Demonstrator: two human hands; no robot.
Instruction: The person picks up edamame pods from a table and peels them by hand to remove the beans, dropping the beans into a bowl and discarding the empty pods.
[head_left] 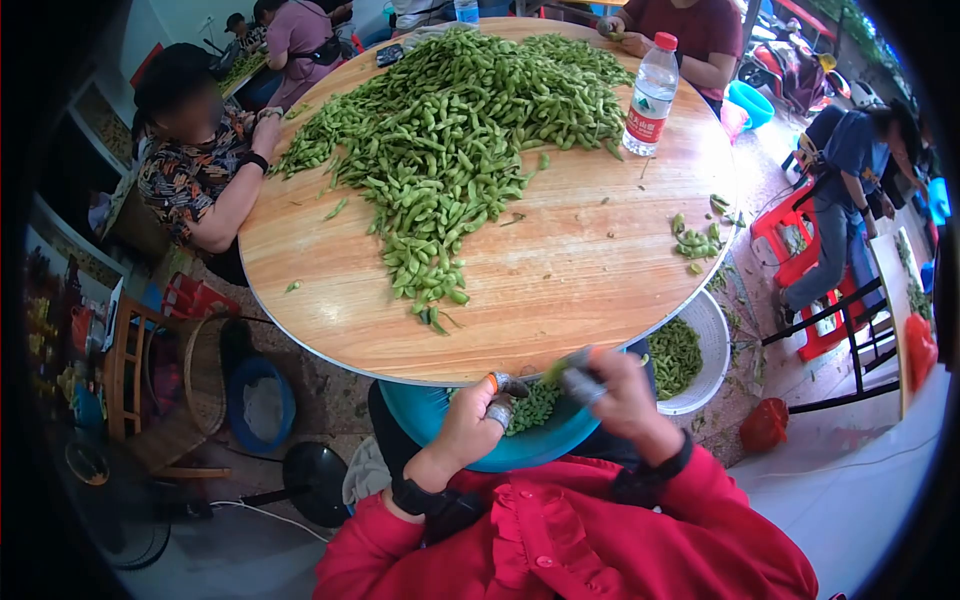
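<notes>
Right hand (pixel 625 400): motion-blurred, fingers clenched on one green pod (pixel 556 372) above the basin, just off the near table edge. Left hand (pixel 468 425): thumb and forefinger curled close together, just beside the pod; I can't make out whether anything is pinched there, nor whether they touch the pod. Grey wraps (pixel 581 386) cover several of my fingers on both hands; exact number lost to blur and overlap.

Orientation: the pod's long axis slants, its free end pointing down and left toward my left hand. Its other end is hidden by my right fingers.

Counts: one teal basin (pixel 408 412) at my lap, partly covered by both hands and the table edge; shelled beans (pixel 535 410) inside, uncountable. One white basket (pixel 716 350) to the right, its left side hidden behind the basin, my right arm and the table; green contents (pixel 675 358) too small to separate. One large pile of pods (pixel 480 110) on the round table (pixel 580 290), axes in all directions, beyond counting. One small cluster of pods (pixel 697 240) near the right rim, members overlapping. Two bottles: a red-capped bottle (pixel 650 95) upright beside the pile, and a farther bottle (pixel 466 12) cut off by the top border.
</notes>
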